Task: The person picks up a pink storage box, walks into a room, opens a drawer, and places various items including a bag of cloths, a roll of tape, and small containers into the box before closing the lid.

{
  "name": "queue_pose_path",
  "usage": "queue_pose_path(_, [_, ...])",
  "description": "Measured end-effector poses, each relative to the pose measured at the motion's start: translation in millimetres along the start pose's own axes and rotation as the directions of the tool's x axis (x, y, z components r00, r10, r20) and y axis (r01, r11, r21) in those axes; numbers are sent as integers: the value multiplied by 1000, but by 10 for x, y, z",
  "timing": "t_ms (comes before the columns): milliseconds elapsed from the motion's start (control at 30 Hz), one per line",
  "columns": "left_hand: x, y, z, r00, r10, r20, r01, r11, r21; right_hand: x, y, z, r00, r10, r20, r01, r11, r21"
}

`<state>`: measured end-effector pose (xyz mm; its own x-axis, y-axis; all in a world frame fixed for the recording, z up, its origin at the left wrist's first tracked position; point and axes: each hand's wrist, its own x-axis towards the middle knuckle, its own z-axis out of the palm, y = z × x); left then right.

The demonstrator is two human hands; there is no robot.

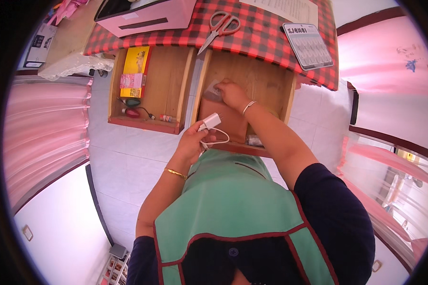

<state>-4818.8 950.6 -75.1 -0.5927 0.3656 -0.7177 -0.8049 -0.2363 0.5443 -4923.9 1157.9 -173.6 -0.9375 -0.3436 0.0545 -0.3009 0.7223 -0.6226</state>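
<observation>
A white charger plug (pixel 211 121) with a looped white cable (pixel 227 135) is in my left hand (pixel 191 143), its fingers closed around it over the front left of the open right drawer (pixel 277 90). My right hand (pixel 234 96) reaches down into this drawer. Its fingers are pinched on a small, partly see-through packet (pixel 212 92), partly covered by the fingertips. Under the packet lies a flat brown folder or envelope (pixel 227 118) along the drawer's left side. By the front wall sits a small clear-wrapped item (pixel 254 140) whose kind I cannot make out.
Left of it, a second open drawer (pixel 169 85) holds a yellow box (pixel 135 64), a dark cable and a small tube (pixel 167 118). On the red-and-black checked tablecloth (pixel 259 35) lie scissors (pixel 218 31) overhanging the edge, a pink box (pixel 145 21), paper (pixel 290 9) and a flat case (pixel 309 47).
</observation>
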Motion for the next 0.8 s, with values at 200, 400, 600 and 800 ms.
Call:
queue_pose_path(200, [69, 35, 2, 998, 55, -30, -56, 997, -53, -329, -307, -333, 954, 298, -29, -269, 895, 356])
queue_pose_path(400, [239, 128, 296, 991, 120, 64, -122, 992, 25, -696, -631, -524, 924, 252, 288, -377, 466, 800])
queue_pose_path(600, [393, 196, 279, 988, 73, 139, -45, 980, -194, -858, -699, -773, 835, 494, 240, -356, 153, 922])
queue_pose_path(800, [603, -56, 348, 978, 191, 88, -159, 945, -287, -952, -918, -423, 909, 363, 204, -406, 665, 627])
